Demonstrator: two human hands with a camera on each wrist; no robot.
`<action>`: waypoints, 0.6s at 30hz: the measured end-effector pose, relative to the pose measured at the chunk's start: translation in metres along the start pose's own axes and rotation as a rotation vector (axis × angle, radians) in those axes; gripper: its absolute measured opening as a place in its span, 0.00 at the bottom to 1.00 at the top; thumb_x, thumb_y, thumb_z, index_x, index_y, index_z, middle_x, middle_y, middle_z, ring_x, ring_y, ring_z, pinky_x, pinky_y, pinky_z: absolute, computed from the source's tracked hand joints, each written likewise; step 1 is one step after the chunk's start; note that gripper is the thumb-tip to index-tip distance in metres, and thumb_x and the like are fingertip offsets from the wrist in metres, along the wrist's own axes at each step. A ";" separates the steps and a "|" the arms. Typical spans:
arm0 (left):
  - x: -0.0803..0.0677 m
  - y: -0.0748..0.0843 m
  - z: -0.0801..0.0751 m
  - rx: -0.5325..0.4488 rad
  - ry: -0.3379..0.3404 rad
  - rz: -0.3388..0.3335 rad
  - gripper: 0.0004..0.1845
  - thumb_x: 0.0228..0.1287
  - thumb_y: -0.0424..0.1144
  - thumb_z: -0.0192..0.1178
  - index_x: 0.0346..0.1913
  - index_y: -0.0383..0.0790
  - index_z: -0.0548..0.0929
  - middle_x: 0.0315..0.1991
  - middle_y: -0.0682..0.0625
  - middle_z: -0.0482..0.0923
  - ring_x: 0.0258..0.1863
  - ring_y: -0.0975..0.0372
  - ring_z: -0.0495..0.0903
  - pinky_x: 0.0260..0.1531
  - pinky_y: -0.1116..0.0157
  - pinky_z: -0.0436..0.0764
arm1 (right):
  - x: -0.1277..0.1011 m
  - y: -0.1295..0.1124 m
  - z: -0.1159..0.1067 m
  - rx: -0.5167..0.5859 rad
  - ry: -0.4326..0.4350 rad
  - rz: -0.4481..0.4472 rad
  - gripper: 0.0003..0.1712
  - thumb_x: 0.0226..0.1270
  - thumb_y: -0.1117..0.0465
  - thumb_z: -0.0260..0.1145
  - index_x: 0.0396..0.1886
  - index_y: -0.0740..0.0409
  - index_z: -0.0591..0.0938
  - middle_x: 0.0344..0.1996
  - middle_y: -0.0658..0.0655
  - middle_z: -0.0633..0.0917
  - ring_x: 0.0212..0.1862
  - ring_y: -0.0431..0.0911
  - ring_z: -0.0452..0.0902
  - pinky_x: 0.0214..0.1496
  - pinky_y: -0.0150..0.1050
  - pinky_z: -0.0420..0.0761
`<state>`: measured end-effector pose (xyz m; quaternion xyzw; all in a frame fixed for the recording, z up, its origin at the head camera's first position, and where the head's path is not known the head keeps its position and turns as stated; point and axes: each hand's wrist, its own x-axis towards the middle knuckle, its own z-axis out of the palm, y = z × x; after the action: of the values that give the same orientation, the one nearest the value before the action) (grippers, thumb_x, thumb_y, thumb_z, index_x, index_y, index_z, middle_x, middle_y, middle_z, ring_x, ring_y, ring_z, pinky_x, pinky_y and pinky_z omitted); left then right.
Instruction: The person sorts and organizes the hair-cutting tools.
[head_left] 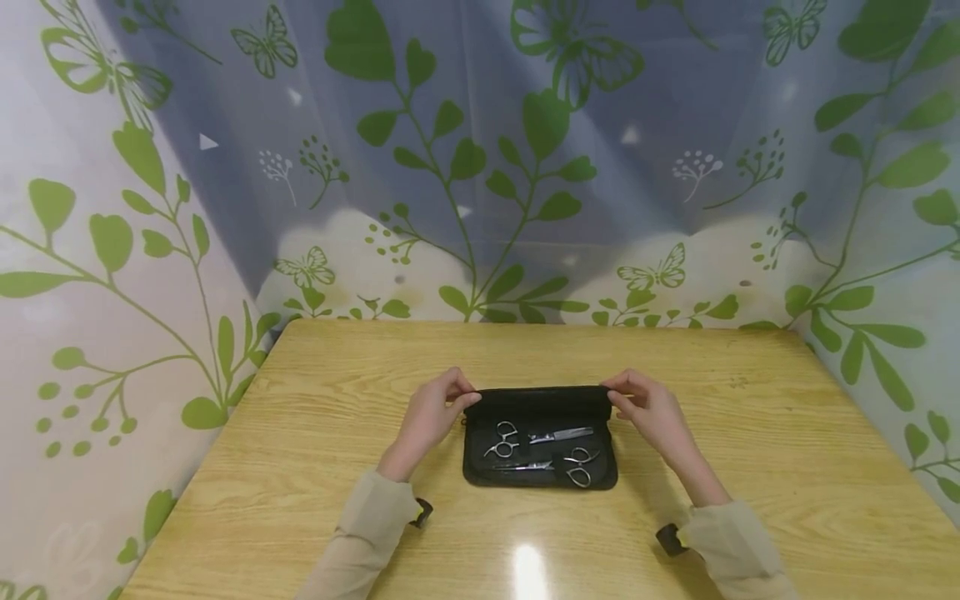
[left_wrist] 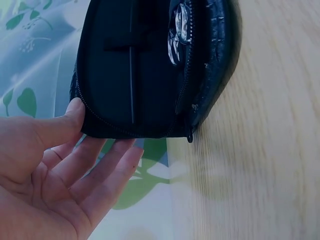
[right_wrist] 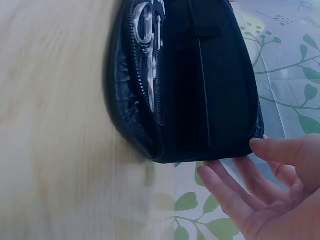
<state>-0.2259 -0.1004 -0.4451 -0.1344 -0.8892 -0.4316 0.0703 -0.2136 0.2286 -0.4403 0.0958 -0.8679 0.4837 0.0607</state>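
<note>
A black zippered case lies unfolded on the table, its lid raised along the far side. Thumb and fingers of my left hand pinch the lid's left corner, and those of my right hand pinch its right corner. Inside the base are two silver hair scissors: one pair lies at the back with its handles to the left, the other in front with handles to the right. Both wrist views show the lid's dark lining with a strap, and a zipper along the base edge.
The case sits on a wooden table. Curtains printed with green leaves and butterflies stand behind the table and at both sides. Each sleeve has a dark band or device at the wrist.
</note>
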 end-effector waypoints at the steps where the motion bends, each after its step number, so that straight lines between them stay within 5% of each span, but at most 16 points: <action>1: -0.001 0.000 0.000 -0.001 -0.002 0.001 0.04 0.68 0.39 0.66 0.36 0.45 0.81 0.41 0.49 0.89 0.48 0.51 0.87 0.53 0.48 0.81 | -0.001 0.000 0.000 -0.001 -0.006 0.004 0.09 0.74 0.68 0.63 0.50 0.67 0.83 0.48 0.69 0.86 0.49 0.63 0.85 0.44 0.49 0.87; 18: -0.007 -0.006 0.001 0.008 -0.005 0.059 0.05 0.66 0.38 0.67 0.35 0.44 0.81 0.40 0.49 0.89 0.47 0.50 0.88 0.51 0.49 0.82 | -0.013 0.003 -0.003 -0.059 -0.066 0.002 0.14 0.77 0.65 0.61 0.56 0.65 0.82 0.54 0.69 0.83 0.56 0.67 0.80 0.43 0.45 0.87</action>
<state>-0.2213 -0.1043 -0.4518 -0.1613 -0.8868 -0.4255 0.0811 -0.2018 0.2340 -0.4432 0.1089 -0.8833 0.4546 0.0345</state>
